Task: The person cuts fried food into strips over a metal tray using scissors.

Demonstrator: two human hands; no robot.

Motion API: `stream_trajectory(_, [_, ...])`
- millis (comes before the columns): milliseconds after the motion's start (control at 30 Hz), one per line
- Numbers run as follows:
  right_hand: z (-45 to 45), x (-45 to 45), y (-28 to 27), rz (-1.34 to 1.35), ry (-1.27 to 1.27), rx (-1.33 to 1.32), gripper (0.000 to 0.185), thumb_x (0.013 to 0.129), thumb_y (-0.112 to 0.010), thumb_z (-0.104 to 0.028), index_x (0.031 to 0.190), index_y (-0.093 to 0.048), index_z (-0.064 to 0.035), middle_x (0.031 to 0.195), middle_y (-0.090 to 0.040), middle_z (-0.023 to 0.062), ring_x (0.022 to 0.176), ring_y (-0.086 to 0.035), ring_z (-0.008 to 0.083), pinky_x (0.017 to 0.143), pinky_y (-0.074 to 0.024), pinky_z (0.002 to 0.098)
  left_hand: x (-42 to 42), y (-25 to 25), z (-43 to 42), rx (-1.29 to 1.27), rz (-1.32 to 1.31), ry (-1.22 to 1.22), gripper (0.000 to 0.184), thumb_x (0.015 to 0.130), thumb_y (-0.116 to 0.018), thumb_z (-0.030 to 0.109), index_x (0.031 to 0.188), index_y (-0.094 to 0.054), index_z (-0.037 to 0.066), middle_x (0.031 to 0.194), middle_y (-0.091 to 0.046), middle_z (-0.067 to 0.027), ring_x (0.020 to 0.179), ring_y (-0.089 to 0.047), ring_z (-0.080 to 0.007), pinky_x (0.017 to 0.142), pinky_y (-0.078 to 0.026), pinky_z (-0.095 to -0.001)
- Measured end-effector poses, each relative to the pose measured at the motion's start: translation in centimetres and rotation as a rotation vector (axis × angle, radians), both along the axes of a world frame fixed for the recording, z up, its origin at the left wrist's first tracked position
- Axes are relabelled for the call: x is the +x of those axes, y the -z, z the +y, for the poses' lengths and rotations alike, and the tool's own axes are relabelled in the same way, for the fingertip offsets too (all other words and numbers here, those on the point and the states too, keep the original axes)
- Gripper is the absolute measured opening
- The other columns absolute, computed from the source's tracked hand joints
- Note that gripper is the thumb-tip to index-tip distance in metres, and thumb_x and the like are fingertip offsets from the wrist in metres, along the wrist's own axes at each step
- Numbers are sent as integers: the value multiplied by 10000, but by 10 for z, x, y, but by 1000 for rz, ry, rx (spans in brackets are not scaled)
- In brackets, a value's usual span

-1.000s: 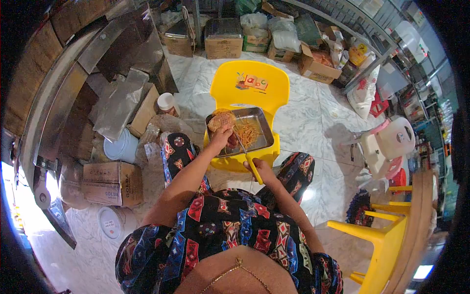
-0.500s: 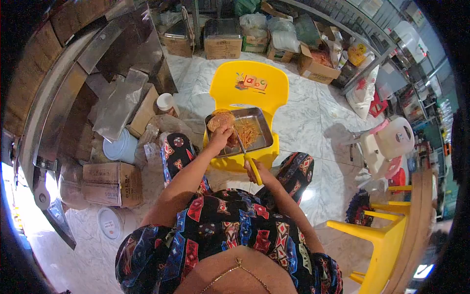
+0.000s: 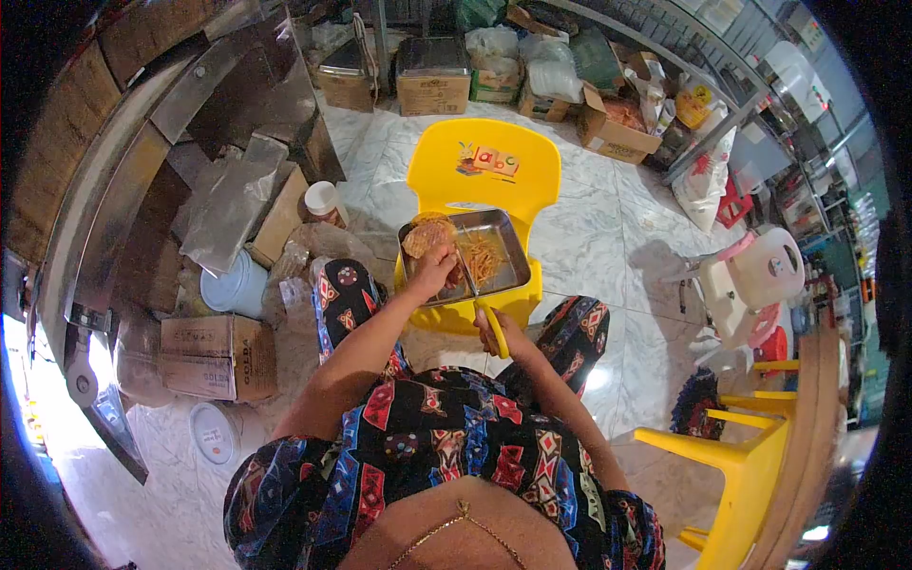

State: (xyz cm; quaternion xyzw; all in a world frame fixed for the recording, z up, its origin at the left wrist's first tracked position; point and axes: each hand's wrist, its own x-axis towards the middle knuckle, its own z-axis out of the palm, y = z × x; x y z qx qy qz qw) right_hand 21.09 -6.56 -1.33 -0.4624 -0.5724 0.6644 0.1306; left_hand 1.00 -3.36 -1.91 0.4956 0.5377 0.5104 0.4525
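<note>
My left hand [image 3: 433,273] is closed on a flat, golden-brown slab of food [image 3: 428,236], whose exact kind I cannot make out, over the left side of a shallow metal tray [image 3: 523,261]. In my right hand [image 3: 505,336] is a pair of scissors [image 3: 496,334] with yellow handles. Their metal blades point into the tray and meet the food beside my left fingertips; how far apart the blades are is hard to see. Thin light-brown strips [image 3: 484,258] lie in the right part of the tray. Beneath it stands a yellow child's chair [image 3: 484,144].
To the left are a cardboard box [image 3: 217,358], a blue-lidded tub [image 3: 231,285], a white bucket [image 3: 223,432] and a white-lidded jar [image 3: 323,199]. Several boxes and bags line the back. A white child seat [image 3: 760,275] and a yellow stool [image 3: 741,456] stand at the right.
My left hand and the slab have shifted very slightly. The scissors and my right hand stay in nearly the same place.
</note>
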Motion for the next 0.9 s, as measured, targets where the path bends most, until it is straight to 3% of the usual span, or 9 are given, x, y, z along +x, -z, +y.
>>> stream_trajectory(67, [-1,1,-4,15,1,32,481,790,-490,-501,900,-497,-33,496,-409,-14,383,-417,90,368,-359,232,1,0,-1,-3,93,9,124,863,-423,149,800,-469,52,592,-523,-23,477,-514,-106,404,-419,-235])
stream_trajectory(133, [-1,1,-2,12,7,37,471,792,-489,-497,880,-499,-35,496,-409,-14,384,-418,90,367,-359,233,0,13,3,-72,-78,33,129,861,-421,146,780,-467,56,598,-518,-23,474,-509,-107,392,-413,-234])
stream_trajectory(400, [2,1,-2,-55,-8,115,456,789,-499,-488,832,-511,-34,507,-452,21,394,-456,120,379,-380,258,1,20,6,-150,-258,-16,159,850,-428,164,774,-492,39,608,-525,-26,468,-508,-115,366,-434,-242])
stream_trajectory(500, [4,1,6,-142,-44,248,476,780,-511,-484,832,-513,-11,541,-507,84,420,-510,158,398,-406,284,1,15,3,-164,-208,-17,171,849,-424,168,779,-498,30,621,-545,-36,474,-529,-123,365,-439,-241])
stream_trajectory(567, [4,1,1,-221,-81,238,533,769,-497,-513,848,-513,14,638,-555,182,552,-579,271,493,-445,356,1,14,3,-190,-175,-23,176,849,-422,168,778,-500,27,628,-556,-43,478,-542,-128,368,-440,-241])
stream_trajectory(600, [5,2,6,-221,-81,237,533,769,-497,-513,848,-513,14,638,-555,182,552,-579,271,493,-445,356,0,16,4,-185,-157,-17,171,844,-425,163,776,-499,25,634,-563,-51,485,-551,-132,369,-441,-242])
stream_trajectory(667, [8,3,14,-277,-123,375,574,764,-471,-546,861,-518,17,726,-561,235,692,-572,365,597,-441,408,1,13,3,-179,-140,-13,166,840,-428,158,775,-498,22,640,-571,-58,492,-560,-135,370,-443,-243])
stream_trajectory(733, [8,4,17,-298,-125,378,590,761,-461,-557,867,-519,20,757,-557,253,742,-552,396,634,-429,425,5,1,0,-217,-256,-76,151,830,-434,144,767,-494,21,623,-567,-62,491,-555,-133,374,-443,-245])
stream_trajectory(900, [7,5,11,-343,-160,425,612,757,-456,-567,885,-516,28,801,-550,278,795,-533,428,674,-417,441,0,15,4,-234,-144,18,152,834,-425,141,773,-496,21,626,-567,-58,504,-553,-127,383,-444,-243])
